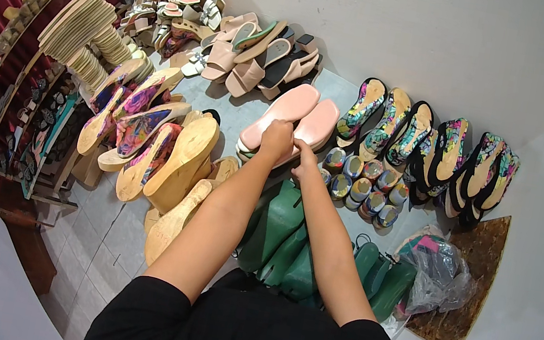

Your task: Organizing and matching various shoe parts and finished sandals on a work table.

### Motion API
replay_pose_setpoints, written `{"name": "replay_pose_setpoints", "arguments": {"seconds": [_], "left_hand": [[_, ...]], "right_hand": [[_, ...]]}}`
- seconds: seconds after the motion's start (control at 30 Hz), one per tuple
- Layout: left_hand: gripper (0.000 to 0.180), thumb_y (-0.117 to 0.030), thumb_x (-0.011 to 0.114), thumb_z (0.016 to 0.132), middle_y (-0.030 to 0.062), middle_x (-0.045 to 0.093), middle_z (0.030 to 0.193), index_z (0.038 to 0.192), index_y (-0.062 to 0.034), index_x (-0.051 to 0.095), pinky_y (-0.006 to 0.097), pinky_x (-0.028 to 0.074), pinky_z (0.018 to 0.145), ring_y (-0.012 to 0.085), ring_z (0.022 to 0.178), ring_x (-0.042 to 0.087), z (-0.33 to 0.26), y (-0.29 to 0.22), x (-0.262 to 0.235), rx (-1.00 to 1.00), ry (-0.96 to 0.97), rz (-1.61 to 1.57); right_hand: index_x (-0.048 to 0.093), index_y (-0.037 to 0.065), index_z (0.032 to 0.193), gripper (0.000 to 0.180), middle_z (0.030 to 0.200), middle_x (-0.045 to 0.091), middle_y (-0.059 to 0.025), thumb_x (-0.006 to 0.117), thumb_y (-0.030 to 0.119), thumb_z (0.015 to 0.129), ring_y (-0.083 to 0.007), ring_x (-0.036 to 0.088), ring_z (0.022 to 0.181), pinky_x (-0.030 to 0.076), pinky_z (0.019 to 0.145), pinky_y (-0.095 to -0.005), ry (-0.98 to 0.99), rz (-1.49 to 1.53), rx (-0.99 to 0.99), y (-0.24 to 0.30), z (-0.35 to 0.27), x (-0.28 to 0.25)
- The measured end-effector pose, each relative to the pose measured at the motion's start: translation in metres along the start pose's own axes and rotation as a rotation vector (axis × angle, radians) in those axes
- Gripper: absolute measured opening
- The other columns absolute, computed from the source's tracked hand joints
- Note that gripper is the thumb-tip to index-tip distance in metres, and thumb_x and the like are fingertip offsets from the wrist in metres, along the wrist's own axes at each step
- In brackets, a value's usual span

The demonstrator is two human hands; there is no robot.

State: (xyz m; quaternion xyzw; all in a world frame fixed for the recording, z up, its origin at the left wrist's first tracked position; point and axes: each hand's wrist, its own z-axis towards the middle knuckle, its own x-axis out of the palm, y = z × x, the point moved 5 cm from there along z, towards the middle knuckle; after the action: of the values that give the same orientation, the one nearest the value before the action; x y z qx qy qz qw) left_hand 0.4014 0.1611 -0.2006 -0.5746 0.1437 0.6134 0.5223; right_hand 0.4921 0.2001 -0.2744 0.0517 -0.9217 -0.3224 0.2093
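Observation:
My left hand (279,139) is closed over the heel end of a pink shoe sole (291,106). Under that sole, lighter layers show at its left edge, so it seems to lie on a stack. Close beside it, my right hand (303,161) has its fingers bent at the heel end of a second pink shoe sole (317,125), thumb toward the top. My fingertips are partly hidden. Just below my hands stand green shoe lasts (277,222), partly covered by my right forearm.
Floral wedge sandals (397,123) and round colourful heels (359,189) stand to the right, by the wall. A plastic bag (442,276) rests on a brown board (481,262). Left are wooden wedge soles (184,158), patterned sandals (149,123) and stacked insoles (79,27). Beige sandals (244,78) stand behind.

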Motion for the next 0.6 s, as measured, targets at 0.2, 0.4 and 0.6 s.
{"name": "replay_pose_setpoints", "arguments": {"seconds": [0.2,0.4,0.6], "left_hand": [[0.027,-0.023,0.038,0.084,0.0238,0.057,0.082,0.085,0.0015,0.05,0.048,0.042,0.066,0.0406,0.075,0.055,-0.008,0.026,0.043,-0.129,0.286,-0.048],[0.03,-0.02,0.03,0.087,0.0265,0.047,0.107,0.099,0.0025,0.047,0.045,0.04,0.079,0.0395,0.094,0.05,0.007,-0.006,0.05,0.147,0.474,-0.006],[0.041,-0.026,0.032,0.087,0.0207,0.045,0.116,0.119,-0.0007,0.038,0.039,0.035,0.09,0.0356,0.108,0.044,0.019,0.031,0.035,-0.084,0.621,-0.289]], "right_hand": [[0.053,0.0,0.104,0.052,0.129,0.035,-0.0176,0.07,0.02,0.06,-0.0273,0.032,0.119,0.025,0.097,-0.0414,-0.001,0.153,0.017,-0.016,0.029,-0.002],[0.049,0.003,0.112,0.061,0.137,0.021,-0.015,0.07,0.025,0.059,-0.0265,0.02,0.125,0.018,0.1,-0.0441,0.072,0.222,0.056,-0.009,0.059,-0.016],[0.037,0.0,0.123,0.079,0.134,0.025,-0.0161,0.069,0.032,0.059,-0.0272,0.029,0.121,0.025,0.097,-0.0431,0.013,0.145,0.088,-0.011,0.006,0.016]]}}
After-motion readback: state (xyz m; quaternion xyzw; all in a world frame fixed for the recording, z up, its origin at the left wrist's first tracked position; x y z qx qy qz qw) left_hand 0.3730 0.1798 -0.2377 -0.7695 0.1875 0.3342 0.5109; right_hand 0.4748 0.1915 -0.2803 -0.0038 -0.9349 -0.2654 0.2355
